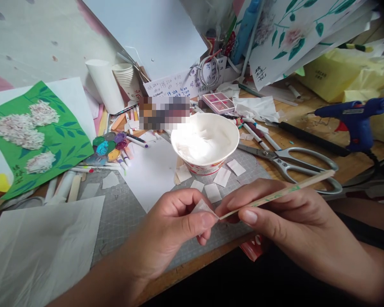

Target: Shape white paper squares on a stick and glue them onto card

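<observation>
While small pale paper piece sits just below frame centre, left hand pinches it between thumb and fingers. Right hand grasps thin wooden stick, slanting up to right; stick's lower tip at paper's corner, contact unclear. Beyond, paper squares on grey mat, near white-rimmed bowl, mid-frame; bowl contents glare-washed. Scissors right of centre; blue glue gun far right.

Bowl blocks ahead; mat lies open leftward.
</observation>
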`<state>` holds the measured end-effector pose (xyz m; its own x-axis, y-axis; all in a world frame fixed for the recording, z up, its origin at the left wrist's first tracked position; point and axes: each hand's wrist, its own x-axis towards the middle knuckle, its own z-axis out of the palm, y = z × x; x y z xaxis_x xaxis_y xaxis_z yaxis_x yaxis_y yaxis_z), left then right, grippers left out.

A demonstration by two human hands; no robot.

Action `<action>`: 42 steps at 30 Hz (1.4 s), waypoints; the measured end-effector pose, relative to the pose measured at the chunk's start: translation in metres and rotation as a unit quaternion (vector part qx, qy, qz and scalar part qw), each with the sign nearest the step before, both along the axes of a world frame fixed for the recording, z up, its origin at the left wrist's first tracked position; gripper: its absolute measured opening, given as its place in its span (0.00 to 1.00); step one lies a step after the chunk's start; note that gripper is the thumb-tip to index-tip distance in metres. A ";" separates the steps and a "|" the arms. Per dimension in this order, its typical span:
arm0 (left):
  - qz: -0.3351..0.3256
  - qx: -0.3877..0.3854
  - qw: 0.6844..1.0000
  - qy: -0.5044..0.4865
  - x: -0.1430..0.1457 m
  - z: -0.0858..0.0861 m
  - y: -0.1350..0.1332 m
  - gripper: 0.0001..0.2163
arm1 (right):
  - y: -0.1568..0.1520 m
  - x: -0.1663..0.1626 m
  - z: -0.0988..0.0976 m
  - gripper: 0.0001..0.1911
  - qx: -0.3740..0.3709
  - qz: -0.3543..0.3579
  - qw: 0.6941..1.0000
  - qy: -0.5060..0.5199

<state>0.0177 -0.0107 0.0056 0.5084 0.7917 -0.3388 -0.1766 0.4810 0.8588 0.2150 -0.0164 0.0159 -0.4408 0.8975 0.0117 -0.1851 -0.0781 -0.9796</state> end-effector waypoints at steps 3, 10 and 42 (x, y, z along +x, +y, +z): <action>-0.002 -0.003 1.000 -0.004 0.000 -0.001 0.000 0.06 | -0.001 0.000 -0.001 0.09 0.003 0.002 1.000 0.001; -0.006 -0.001 1.000 -0.005 -0.001 -0.002 0.000 0.06 | -0.002 0.001 -0.002 0.06 -0.013 -0.010 1.000 0.000; -0.012 0.046 0.999 0.013 -0.004 -0.007 0.001 0.08 | 0.001 0.002 -0.008 0.08 0.053 -0.027 0.998 -0.012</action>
